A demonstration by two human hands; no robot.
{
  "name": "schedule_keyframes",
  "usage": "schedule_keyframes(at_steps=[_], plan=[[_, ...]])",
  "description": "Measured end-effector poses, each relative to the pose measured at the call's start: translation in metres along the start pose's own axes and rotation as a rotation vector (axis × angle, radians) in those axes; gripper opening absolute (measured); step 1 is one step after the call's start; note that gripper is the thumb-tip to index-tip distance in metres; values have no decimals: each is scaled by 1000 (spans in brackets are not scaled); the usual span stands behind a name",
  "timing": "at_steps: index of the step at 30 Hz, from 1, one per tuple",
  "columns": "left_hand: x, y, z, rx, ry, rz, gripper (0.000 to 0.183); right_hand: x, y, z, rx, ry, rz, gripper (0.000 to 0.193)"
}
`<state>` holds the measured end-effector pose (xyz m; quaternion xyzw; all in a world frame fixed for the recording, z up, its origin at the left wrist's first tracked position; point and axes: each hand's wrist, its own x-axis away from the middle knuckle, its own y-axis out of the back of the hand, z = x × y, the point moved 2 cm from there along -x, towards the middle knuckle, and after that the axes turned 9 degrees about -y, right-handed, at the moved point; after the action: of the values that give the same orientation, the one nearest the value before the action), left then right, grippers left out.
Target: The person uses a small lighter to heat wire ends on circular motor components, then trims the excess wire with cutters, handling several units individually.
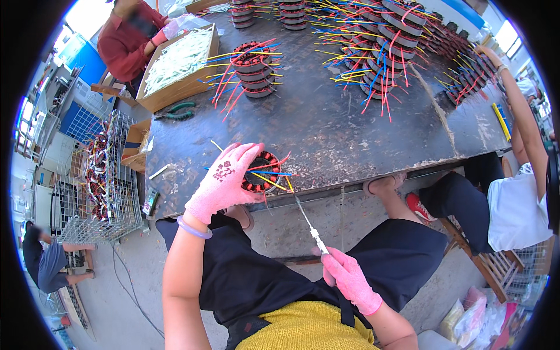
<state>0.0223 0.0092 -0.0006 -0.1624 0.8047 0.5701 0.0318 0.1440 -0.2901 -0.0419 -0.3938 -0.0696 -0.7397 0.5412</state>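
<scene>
My left hand [226, 179], in a pink glove, grips a ring-shaped motor stator [269, 160] at the table's near edge. Red windings line its inside, and red, blue and yellow lead wires stick out toward the right. My right hand [352, 279], also gloved in pink, is closed round the lower end of a slim tool [315, 233] with a white grip and a thin metal shaft. The shaft slants up to the left, its tip close to the yellow wire ends; whether it touches them I cannot tell. My left palm hides part of the stator.
Stacked stators [256, 76] with splayed wires stand farther back, with more piles [382, 52] at the right. Green-handled pliers [177, 112] lie near a box of white sleeves [179, 64]. A wire basket [96, 195] stands left. Co-workers sit at the far left and right.
</scene>
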Motion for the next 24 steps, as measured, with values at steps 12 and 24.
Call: schedule_keyframes(at_steps=[12, 24], plan=[[0, 2, 2, 32, 52, 46, 101, 3, -4, 6, 48, -6, -2, 37], [-2, 4, -2, 20, 144, 92, 103, 0, -2, 2, 165, 54, 17, 37]])
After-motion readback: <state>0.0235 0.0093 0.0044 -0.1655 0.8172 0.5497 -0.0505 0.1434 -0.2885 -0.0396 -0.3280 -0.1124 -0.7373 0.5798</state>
